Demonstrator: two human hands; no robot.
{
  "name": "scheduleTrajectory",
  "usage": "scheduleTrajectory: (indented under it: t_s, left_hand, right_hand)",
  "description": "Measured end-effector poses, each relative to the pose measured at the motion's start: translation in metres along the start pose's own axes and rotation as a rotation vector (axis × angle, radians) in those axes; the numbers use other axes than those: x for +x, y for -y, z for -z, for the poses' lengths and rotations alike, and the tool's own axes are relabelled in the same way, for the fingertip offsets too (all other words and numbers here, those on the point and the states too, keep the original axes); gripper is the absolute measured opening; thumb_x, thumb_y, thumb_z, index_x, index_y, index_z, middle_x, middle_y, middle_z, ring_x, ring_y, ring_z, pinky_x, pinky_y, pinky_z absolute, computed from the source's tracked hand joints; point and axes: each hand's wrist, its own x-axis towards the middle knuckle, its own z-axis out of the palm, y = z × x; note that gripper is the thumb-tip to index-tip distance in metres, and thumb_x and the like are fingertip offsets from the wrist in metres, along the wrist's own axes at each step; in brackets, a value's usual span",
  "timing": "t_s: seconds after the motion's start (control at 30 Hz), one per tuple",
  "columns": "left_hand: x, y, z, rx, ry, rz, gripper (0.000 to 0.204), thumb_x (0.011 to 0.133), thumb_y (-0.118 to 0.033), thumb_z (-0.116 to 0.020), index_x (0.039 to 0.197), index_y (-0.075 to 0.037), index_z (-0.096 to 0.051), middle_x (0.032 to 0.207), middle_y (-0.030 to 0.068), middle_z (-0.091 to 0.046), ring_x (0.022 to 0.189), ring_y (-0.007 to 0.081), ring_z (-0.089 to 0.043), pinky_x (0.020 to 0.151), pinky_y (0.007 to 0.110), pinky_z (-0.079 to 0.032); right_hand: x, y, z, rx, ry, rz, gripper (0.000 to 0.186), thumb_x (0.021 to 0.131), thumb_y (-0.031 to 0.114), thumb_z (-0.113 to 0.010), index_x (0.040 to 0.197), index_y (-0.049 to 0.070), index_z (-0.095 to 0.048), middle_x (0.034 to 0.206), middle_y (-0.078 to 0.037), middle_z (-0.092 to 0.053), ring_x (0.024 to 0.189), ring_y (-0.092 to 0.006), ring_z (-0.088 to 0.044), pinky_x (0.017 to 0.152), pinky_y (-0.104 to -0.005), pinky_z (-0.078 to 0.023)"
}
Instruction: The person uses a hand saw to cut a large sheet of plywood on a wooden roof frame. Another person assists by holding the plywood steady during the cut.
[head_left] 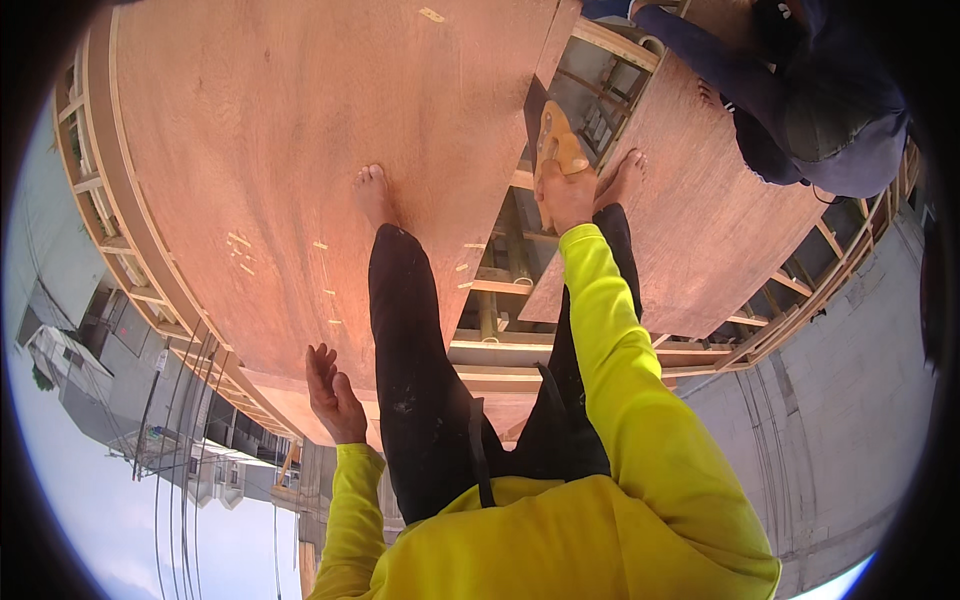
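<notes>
Your right hand (566, 195) grips a tan tool (556, 140) over the gap between two plywood sheets (290, 170), its long axis pointing far from your fingers, while your left hand (332, 392) hangs open and empty, near left.

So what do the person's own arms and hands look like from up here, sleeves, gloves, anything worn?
Both arms wear long bright yellow sleeves with ribbed cuffs at the wrists, part of a yellow top. The left hand and right hand are bare: no gloves, and no watch or rings that can be made out. The sleeves are plain, without visible markings.
</notes>
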Motion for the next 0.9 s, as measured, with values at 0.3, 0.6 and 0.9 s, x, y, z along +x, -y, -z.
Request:
scheduleTrajectory:
  t_s: [0.3, 0.6, 0.9]
  left_hand:
    - [-0.011, 0.009, 0.011, 0.061, -0.013, 0.046, 0.056, 0.098, -0.008, -0.046, 0.154, -0.004, -0.040, 0.144, 0.0208, -0.056, 0.127, 0.0310, -0.059, 0.108, 0.043, -0.045]
    - [-0.007, -0.010, -0.017, -0.016, -0.022, 0.021, 0.060, 0.094, -0.002, -0.043, 0.153, -0.001, -0.040, 0.143, 0.0219, -0.056, 0.127, 0.0318, -0.060, 0.109, 0.043, -0.046]
    - [0.007, -0.021, -0.020, -0.040, -0.045, -0.031, 0.055, 0.100, -0.010, -0.044, 0.154, -0.005, -0.039, 0.143, 0.0193, -0.057, 0.127, 0.0303, -0.060, 0.109, 0.042, -0.047]
  right_hand:
    - [-0.054, -0.009, 0.008, 0.085, 0.008, 0.070, 0.043, 0.090, 0.003, -0.058, 0.132, -0.003, -0.055, 0.076, -0.004, -0.062, 0.054, -0.0101, -0.056, 0.051, -0.0258, -0.050]
    - [-0.114, -0.008, 0.024, 0.137, 0.054, 0.057, 0.058, 0.091, -0.005, -0.051, 0.148, 0.006, -0.047, 0.094, -0.003, -0.063, 0.064, -0.0065, -0.058, 0.053, -0.0226, -0.048]
    - [-0.020, -0.004, -0.004, -0.042, 0.063, -0.085, 0.044, 0.092, 0.004, -0.055, 0.136, 0.002, -0.056, 0.079, -0.005, -0.062, 0.055, -0.0108, -0.057, 0.048, -0.0272, -0.049]
